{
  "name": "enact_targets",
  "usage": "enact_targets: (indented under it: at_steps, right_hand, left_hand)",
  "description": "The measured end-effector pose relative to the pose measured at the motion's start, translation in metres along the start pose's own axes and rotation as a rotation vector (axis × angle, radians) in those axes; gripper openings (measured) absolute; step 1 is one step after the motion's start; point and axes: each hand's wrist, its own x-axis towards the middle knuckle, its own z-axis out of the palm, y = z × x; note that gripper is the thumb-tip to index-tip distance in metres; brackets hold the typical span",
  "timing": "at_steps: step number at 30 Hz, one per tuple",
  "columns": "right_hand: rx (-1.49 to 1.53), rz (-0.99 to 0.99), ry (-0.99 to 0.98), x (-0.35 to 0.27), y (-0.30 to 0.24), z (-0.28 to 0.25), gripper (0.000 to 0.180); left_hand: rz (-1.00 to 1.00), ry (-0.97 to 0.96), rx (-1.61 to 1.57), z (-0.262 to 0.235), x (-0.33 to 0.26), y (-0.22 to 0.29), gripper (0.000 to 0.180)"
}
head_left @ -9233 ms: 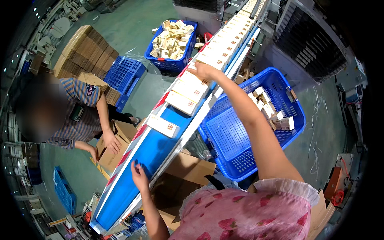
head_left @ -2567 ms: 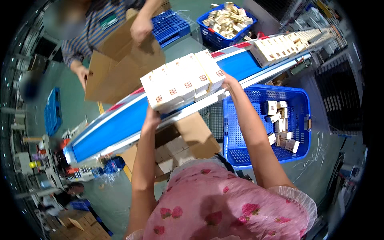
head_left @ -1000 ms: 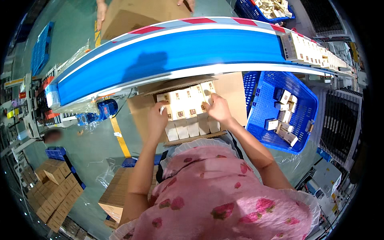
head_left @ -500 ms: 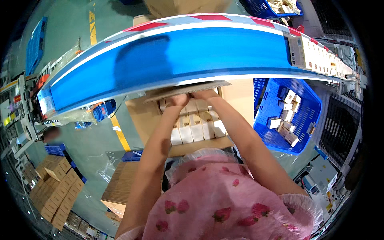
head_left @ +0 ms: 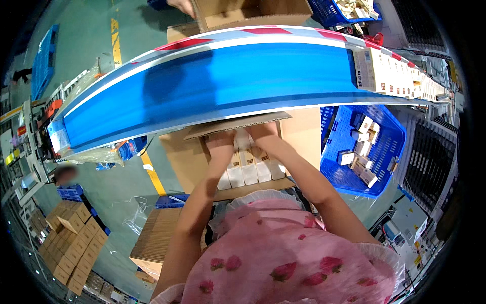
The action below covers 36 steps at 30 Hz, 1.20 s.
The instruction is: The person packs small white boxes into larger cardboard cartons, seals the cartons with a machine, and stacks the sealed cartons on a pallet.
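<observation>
- Far left, low: stacked brown cartons point(head_left: 76, 248) on the floor, shut, well apart from the work area.
- Yellow floor line point(head_left: 152, 175) runs under the conveyor toward the packing carton.
- Flat cardboard stack point(head_left: 157, 240) lies on the floor by the person's left arm.
- Blue conveyor belt point(head_left: 217, 83) arcs across the view, red-white striped edge on its far side; the stretch in front of the person is bare.
- Open brown carton point(head_left: 190, 162) sits just below the belt's near edge, one flap point(head_left: 238, 124) folded out toward the belt.
- Inside it: white rectangular small boxes point(head_left: 250, 169) standing in a tight row, tan band on their ends.
- Left hand point(head_left: 220, 144) is down in the carton on the small boxes, fingers curled on the pack; actual grip hidden, can't tell.
- Right hand point(head_left: 263, 134) just beside it, pressed on the same row near the flap; closure likewise not visible.
- Right of the carton: blue plastic crate point(head_left: 385, 167) on the floor, holding loose white small boxes lying at random.
- On the belt at right: a line of white cartons point(head_left: 390, 73) with small red marks, touching end to end.
- Top edge: another open brown box point(head_left: 248, 10) beyond the belt, and a second blue crate point(head_left: 324, 10) of mixed small boxes.
</observation>
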Motion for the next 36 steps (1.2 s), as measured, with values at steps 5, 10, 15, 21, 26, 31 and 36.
enact_targets:
  at_steps: [5,10,15,21,26,31,36]
  right_hand:
    - [0.097,-0.342,0.301,0.054,0.042,0.107,0.033]
    - [-0.143,-0.287,-0.118,0.023,0.011,0.041,0.026]
    - [0.335,-0.431,-0.162,-0.087,0.028,-0.034,0.016]
    - [0.261,0.015,0.711,-0.095,0.153,-0.196,0.003]
    - [0.046,0.196,0.921,-0.069,0.283,-0.279,0.021]
    - [0.211,0.072,0.651,-0.049,0.221,-0.283,0.031]
    - [0.348,-0.131,0.601,-0.035,0.211,-0.251,0.032]
  left_hand:
    - [0.093,0.14,-0.04,0.073,0.037,-0.033,0.034]
    - [0.181,-0.102,0.132,0.058,0.025,-0.064,0.027]
    - [0.576,-0.719,-0.122,0.022,-0.02,-0.008,0.039]
    - [0.591,-0.847,-0.289,-0.088,-0.022,0.087,0.03]
    - [0.675,0.234,-0.817,-0.113,0.043,0.213,0.028]
    - [0.74,0.269,-0.821,-0.116,0.093,0.238,0.052]
    - [0.426,0.192,-1.001,-0.112,0.085,0.213,0.053]
